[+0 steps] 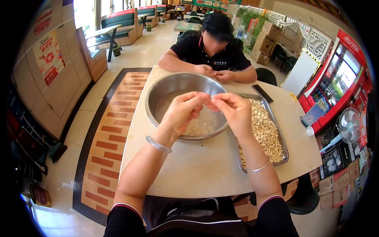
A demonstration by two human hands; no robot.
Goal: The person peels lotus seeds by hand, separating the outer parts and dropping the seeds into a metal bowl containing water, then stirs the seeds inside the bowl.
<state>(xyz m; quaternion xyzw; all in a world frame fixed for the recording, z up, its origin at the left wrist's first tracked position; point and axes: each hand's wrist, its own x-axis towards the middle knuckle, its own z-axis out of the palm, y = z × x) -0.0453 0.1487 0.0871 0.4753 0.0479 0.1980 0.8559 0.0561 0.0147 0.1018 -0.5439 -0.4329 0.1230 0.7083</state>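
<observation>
Over a large steel bowl (158, 89), my left hand (184, 108) and my right hand (233, 110) meet at the fingertips. Both pinch something too small to make out. Pale pieces (199, 127) lie in cloudy water at the bottom of the bowl. Right of it, partly behind my right forearm, is a metal tray (285, 152) heaped with small cream-coloured cubes (262, 128). A bangle circles my left wrist and a thin bracelet my right.
Across the table (185, 177) sits a co-worker (215, 47) in a black cap, hands together near the bowl's far rim. A dark, flat object (262, 93) lies behind the tray. A red drinks fridge (335, 79) and a fan (349, 124) stand at the right.
</observation>
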